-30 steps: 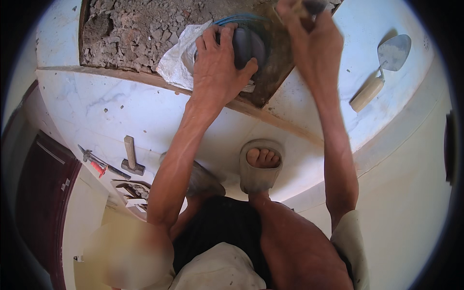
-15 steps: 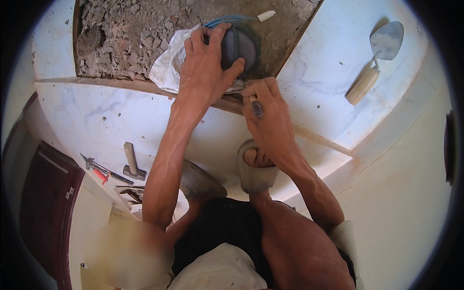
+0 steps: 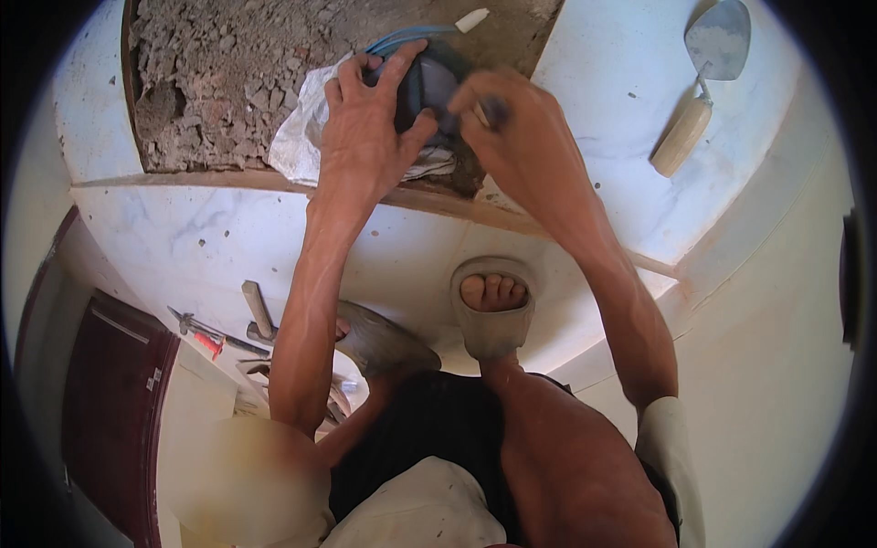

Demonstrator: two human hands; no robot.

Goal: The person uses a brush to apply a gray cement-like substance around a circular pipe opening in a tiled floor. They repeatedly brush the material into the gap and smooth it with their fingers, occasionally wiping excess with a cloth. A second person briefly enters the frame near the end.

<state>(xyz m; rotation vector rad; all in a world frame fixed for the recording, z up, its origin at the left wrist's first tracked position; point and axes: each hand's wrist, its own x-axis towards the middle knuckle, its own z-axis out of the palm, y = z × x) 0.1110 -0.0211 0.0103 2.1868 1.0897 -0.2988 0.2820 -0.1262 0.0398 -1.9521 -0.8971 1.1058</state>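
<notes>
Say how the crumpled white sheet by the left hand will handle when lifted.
The white sheet should be floppy, judging by its loose folds. It is probably light, since its edge looks thin. It might snag on the rubble beside it.

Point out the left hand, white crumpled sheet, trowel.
Left hand point(image 3: 362, 130): head view, on the back of the hand.
White crumpled sheet point(image 3: 298, 137): head view, on its part left of the hand.
Trowel point(image 3: 719, 44): head view, on its metal blade.

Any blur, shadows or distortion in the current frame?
Head view: bare right hand blurred at the fingers; grey metal trowel with pale wooden handle sharper, soft shadow to its left; beige patch at lower left blurred out; straight edges bowed, corners black.
</notes>
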